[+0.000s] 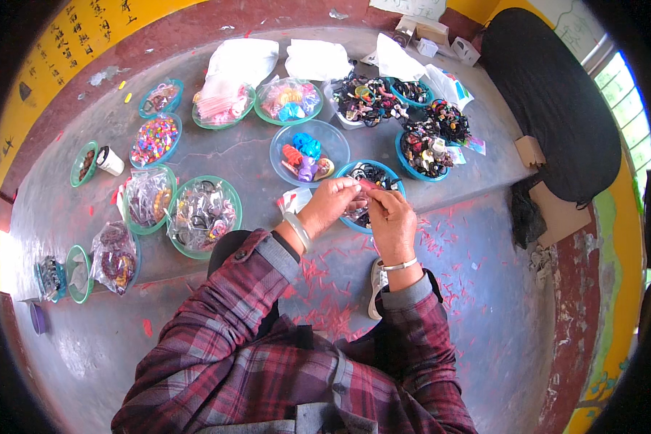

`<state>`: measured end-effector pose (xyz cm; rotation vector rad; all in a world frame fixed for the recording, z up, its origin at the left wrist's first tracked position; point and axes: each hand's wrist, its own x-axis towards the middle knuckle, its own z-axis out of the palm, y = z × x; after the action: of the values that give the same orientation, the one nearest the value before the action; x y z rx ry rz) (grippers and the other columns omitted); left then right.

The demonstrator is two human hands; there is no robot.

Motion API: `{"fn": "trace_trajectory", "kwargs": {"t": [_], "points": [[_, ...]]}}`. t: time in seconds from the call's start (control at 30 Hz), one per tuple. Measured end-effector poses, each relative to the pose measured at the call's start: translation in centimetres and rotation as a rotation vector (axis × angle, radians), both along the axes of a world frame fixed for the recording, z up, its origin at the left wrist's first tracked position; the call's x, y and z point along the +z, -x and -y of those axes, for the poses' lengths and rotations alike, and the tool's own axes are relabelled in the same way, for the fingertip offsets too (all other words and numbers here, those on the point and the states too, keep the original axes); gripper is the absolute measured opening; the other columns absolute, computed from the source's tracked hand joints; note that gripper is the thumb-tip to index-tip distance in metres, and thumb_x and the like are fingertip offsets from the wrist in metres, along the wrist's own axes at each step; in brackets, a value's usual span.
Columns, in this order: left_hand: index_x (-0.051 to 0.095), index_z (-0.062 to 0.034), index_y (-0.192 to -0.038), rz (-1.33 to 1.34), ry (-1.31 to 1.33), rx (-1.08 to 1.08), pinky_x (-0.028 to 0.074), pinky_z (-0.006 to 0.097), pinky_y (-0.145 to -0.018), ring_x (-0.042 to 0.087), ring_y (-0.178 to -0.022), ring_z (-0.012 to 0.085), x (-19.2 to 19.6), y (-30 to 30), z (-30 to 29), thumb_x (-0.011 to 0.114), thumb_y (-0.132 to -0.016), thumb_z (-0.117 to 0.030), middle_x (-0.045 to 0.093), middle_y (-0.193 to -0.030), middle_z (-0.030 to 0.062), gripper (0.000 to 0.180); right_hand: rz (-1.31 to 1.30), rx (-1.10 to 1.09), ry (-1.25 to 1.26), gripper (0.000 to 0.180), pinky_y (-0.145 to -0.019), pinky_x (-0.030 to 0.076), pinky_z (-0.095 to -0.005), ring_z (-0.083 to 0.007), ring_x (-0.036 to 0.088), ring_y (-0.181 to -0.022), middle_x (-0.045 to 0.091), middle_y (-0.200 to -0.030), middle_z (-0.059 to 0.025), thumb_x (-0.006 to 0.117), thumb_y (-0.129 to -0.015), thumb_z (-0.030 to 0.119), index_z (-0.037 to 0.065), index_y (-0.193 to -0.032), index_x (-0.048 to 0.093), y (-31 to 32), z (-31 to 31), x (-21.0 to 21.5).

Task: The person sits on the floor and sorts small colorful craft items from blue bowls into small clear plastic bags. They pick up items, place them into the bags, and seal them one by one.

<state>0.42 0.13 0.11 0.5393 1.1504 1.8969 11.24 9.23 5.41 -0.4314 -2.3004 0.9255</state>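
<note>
Both my hands meet in front of me, above the near edge of a blue basket (393,176) of black hair ties. A small pinkish-red piece (368,185), too small to name, lies between my fingertips. My left hand (328,207), with a pale bangle at its wrist, is closed in a pinch at the piece's left end. From the right, my right hand (393,230) pinches the same piece between thumb and fingers. Beyond them stands a clear bluish bowl (279,148) with a blue, a red and a purple bundle inside.
Green and blue baskets of bagged hair accessories stand at left, one with colourful beads (154,137). Black hair ties (369,100) fill containers at back right, near white bags (242,61). Red scraps (325,304) litter the lower floor beside my shoe (376,288). A black cushion-like object (550,101) leans at right.
</note>
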Motion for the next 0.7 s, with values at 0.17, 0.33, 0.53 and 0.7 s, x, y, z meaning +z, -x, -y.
{"fn": "trace_trajectory", "kwargs": {"t": [0.17,0.33,0.53,0.7], "points": [[0.056,0.0027,-0.101,-0.283,0.047,0.016,0.05,0.024,-0.074,0.058,-0.087,0.0117,-0.7,0.1,-0.1,0.044,-0.091,-0.015,0.06,-0.097,0.0065,0.024,0.012,-0.045,-0.053,0.013,-0.059,0.046,-0.0347,-0.0281,0.058,-0.069,0.059,-0.076,-0.0105,0.057,-0.074,0.006,0.006,-0.084,0.065,0.1,0.3,0.1],[0.055,0.0038,-0.103,-0.459,0.129,0.006,0.049,0.023,-0.073,0.059,-0.084,0.0113,-0.5,-0.3,-0.2,0.044,-0.091,-0.016,0.061,-0.094,0.0064,0.026,0.003,-0.085,-0.089,0.013,-0.058,0.046,-0.0349,-0.0275,0.058,-0.068,0.058,-0.071,-0.0094,0.058,-0.073,0.007,0.007,-0.083,0.066,0.0,0.3,0.2],[0.056,0.0033,-0.105,-0.613,0.158,0.019,0.049,0.024,-0.073,0.06,-0.084,0.0114,-0.5,-0.6,-0.1,0.046,-0.091,-0.017,0.062,-0.093,0.0075,0.027,-0.04,-0.111,-0.201,0.009,-0.057,0.045,-0.0356,-0.0273,0.057,-0.066,0.057,-0.068,-0.0093,0.059,-0.073,0.007,0.006,-0.079,0.065,0.0,0.2,0.2],[0.057,0.0009,-0.105,-0.79,0.2,0.03,0.048,0.025,-0.068,0.061,-0.079,0.012,0.8,-1.1,0.1,0.048,-0.088,-0.014,0.064,-0.085,0.009,0.024,-0.055,-0.121,-0.248,0.008,-0.056,0.045,-0.0369,-0.028,0.056,-0.065,0.056,-0.068,-0.0095,0.059,-0.073,0.008,0.007,-0.077,0.065,0.0,0.0,-0.2]]}}
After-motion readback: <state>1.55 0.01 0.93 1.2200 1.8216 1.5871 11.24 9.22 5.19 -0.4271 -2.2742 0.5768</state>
